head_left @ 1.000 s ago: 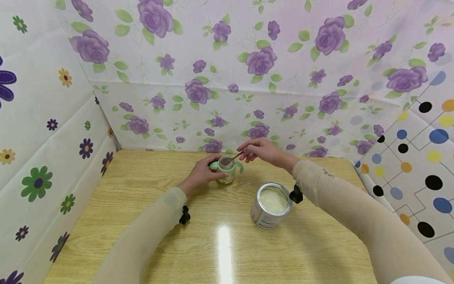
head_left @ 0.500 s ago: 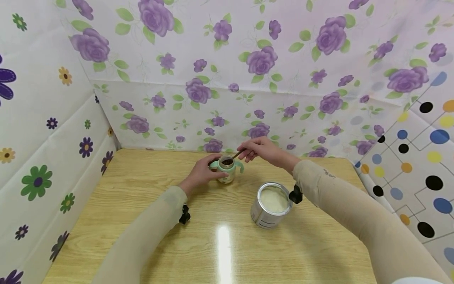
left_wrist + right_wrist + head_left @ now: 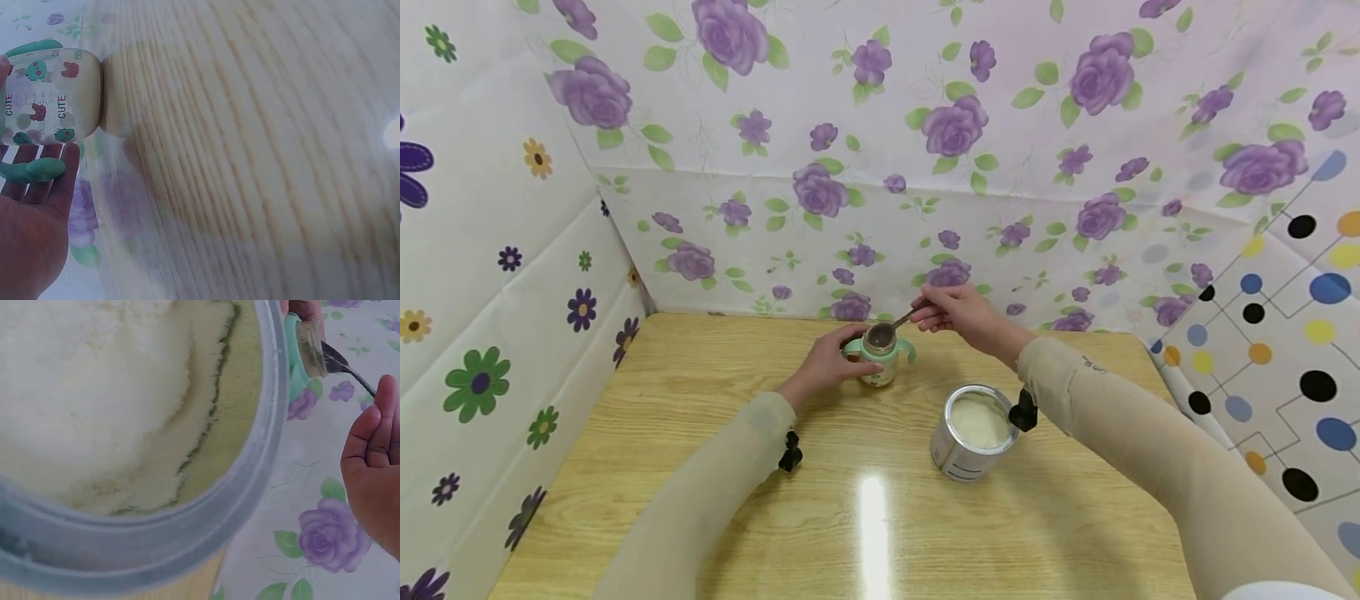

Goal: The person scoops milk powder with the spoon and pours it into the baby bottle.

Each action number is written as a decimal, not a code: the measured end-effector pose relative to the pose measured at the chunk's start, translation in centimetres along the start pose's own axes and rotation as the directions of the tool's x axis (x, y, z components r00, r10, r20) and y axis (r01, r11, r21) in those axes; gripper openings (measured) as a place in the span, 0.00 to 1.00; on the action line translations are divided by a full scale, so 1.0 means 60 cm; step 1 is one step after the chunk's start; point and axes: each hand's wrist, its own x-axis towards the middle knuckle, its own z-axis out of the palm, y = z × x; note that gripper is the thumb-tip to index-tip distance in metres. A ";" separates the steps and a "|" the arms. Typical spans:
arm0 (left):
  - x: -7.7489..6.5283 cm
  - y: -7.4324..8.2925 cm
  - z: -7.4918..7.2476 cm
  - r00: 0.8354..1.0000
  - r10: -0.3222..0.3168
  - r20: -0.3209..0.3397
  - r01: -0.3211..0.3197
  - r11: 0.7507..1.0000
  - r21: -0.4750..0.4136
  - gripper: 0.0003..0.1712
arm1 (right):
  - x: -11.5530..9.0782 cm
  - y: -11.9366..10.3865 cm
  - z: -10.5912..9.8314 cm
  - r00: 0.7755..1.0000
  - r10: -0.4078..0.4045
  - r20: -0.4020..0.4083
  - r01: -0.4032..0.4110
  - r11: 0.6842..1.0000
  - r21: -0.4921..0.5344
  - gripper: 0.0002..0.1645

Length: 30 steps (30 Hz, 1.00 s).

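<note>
A small clear baby bottle [image 3: 889,367] with green handles and a green collar stands uncapped on the table. My left hand [image 3: 831,362] grips it from the left; in the left wrist view, fingers pass behind one green handle [image 3: 44,169], and the bottle's side shows cartoon prints. My right hand [image 3: 962,317] pinches the handle of a metal spoon [image 3: 904,321]. The spoon's bowl is tilted at the bottle's open mouth, as the right wrist view also shows. What lies inside the bottle is hard to make out.
An open metal can [image 3: 957,458] of pale cream powder stands nearer me, to the right of the bottle and below my right forearm. The wooden table [image 3: 760,517] meets a flowered sheet [image 3: 760,242] close behind the bottle. Patterned sheets also rise at both sides.
The spoon's bowl dipped deeper into the bottle's mouth half a second ago, and now shows higher at the rim. My right hand has shifted slightly up and right. The left hand stays put.
</note>
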 end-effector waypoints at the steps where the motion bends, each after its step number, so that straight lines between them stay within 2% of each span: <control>1: 0.000 0.000 0.000 1.000 0.001 0.000 -0.001 1.000 0.000 0.41 | 0.001 0.003 0.000 1.000 0.011 -0.008 -0.011 1.000 0.006 0.29; 4: -0.001 0.000 0.000 1.000 0.003 -0.003 -0.003 1.000 0.002 0.41 | 0.004 0.012 -0.001 0.999 0.023 -0.023 -0.023 1.000 -0.007 0.26; 10: -0.001 -0.001 0.001 1.000 0.005 -0.009 -0.005 1.000 -0.006 0.40 | 0.008 0.021 0.001 1.000 -0.022 -0.019 0.021 0.999 -0.037 0.23; 16: 0.001 0.000 0.000 1.000 -0.002 -0.005 0.002 1.000 -0.006 0.40 | 0.006 0.018 0.003 0.998 -0.046 -0.033 0.046 0.999 0.012 0.23; 23: -0.001 0.003 0.000 1.000 -0.028 0.009 0.028 1.000 -0.008 0.43 | -0.006 0.014 -0.010 0.998 -0.018 -0.060 0.027 0.988 0.150 0.27; 30: -0.006 0.006 0.000 1.000 -0.014 0.015 0.015 1.000 -0.026 0.42 | -0.044 -0.002 -0.034 0.997 -0.020 -0.072 0.044 0.936 0.350 0.21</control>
